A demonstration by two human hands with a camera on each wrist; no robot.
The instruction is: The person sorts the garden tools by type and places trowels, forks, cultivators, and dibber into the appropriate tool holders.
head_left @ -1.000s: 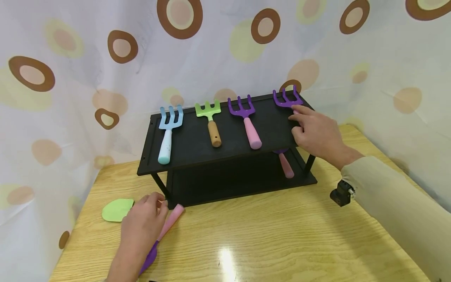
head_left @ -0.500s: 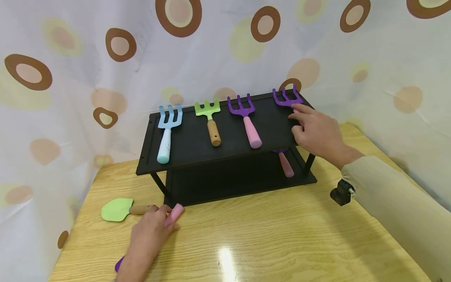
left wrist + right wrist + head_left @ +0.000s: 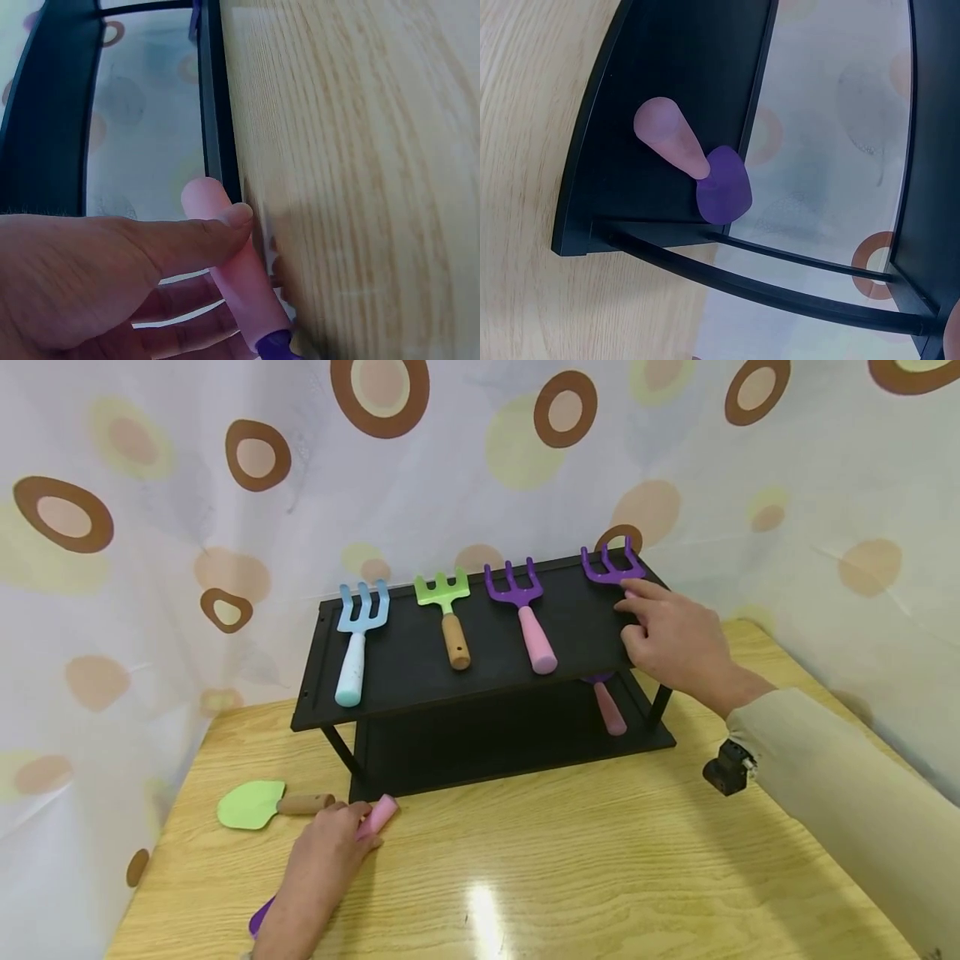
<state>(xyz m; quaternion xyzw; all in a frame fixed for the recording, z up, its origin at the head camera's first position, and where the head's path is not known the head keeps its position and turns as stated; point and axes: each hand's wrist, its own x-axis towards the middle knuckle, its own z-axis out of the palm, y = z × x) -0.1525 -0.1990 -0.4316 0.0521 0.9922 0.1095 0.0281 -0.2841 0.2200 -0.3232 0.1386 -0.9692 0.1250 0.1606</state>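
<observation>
My left hand (image 3: 326,860) holds the pink handle of a purple hand trowel (image 3: 247,292) near its end, thumb on one side and fingers on the other. Part of the blade shows beside my forearm in the head view. At the right end of the black rack's (image 3: 465,693) upper shelf, my right hand (image 3: 675,635) curls over the pink handle of a purple hand fork (image 3: 613,575), covering most of it. Left of that fork lie another purple fork (image 3: 519,597) with a pink handle, a green fork (image 3: 444,595) with a wooden handle and a light blue fork (image 3: 363,618).
On the rack's lower shelf lies a second purple trowel (image 3: 724,187) with a pink handle. A green trowel (image 3: 251,806) with a wooden handle lies on the wooden table (image 3: 570,860), left of the rack. A patterned curtain (image 3: 450,485) hangs behind.
My left hand has moved right and come down onto the pink handle, taking hold of the trowel and uncovering the green trowel's wooden handle. My right hand has stayed at its fork.
</observation>
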